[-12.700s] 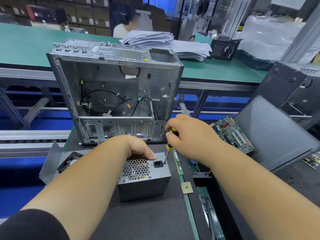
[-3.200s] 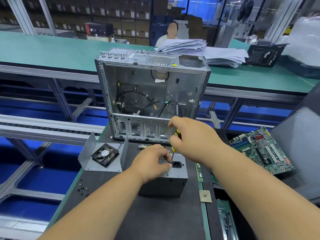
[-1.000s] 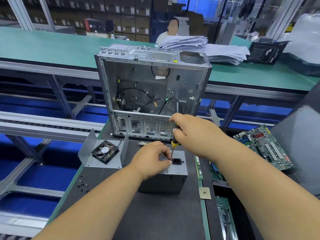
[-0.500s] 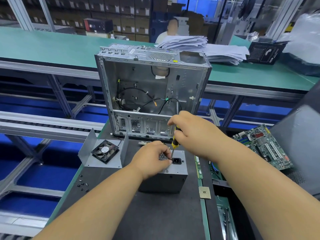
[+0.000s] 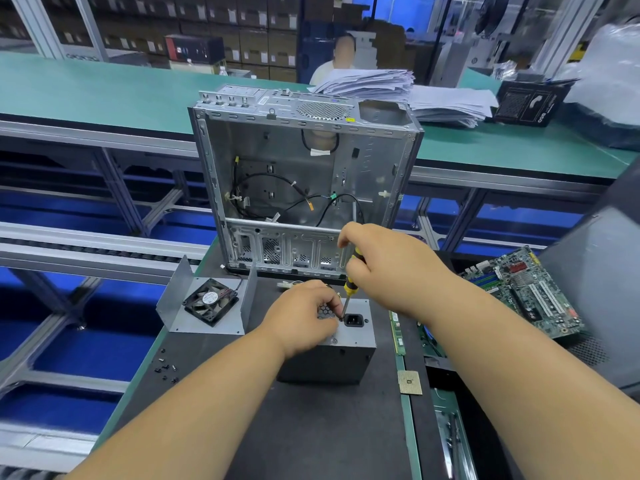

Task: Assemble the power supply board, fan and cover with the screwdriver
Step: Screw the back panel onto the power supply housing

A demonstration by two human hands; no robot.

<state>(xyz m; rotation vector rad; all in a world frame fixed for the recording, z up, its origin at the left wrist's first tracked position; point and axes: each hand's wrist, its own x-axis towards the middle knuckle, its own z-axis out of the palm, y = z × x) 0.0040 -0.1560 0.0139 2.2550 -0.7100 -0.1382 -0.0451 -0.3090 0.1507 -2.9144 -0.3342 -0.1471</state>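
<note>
On the desk (image 5: 311, 427), before the open computer case (image 5: 304, 188), the power supply (image 5: 349, 355) is steadied by the left hand (image 5: 304, 317), fingers curled on its top, while the screwdriver (image 5: 350, 282), tip beside the socket, is gripped by the right hand (image 5: 391, 265).

The power supply box (image 5: 332, 355) stood on the mat (image 5: 311, 427), in front of the open computer case (image 5: 304, 188). To its left lay the fan (image 5: 210, 302) in a bracket (image 5: 180, 296), and nearer, the loose screws (image 5: 166, 367). To its right lay a memory stick (image 5: 397, 332) and a processor chip (image 5: 409, 382). Farther right, the motherboard (image 5: 526, 292) lay beside a side panel (image 5: 602, 306). Behind the case, paper stacks (image 5: 398, 91) lay on a far table (image 5: 104, 95).
</note>
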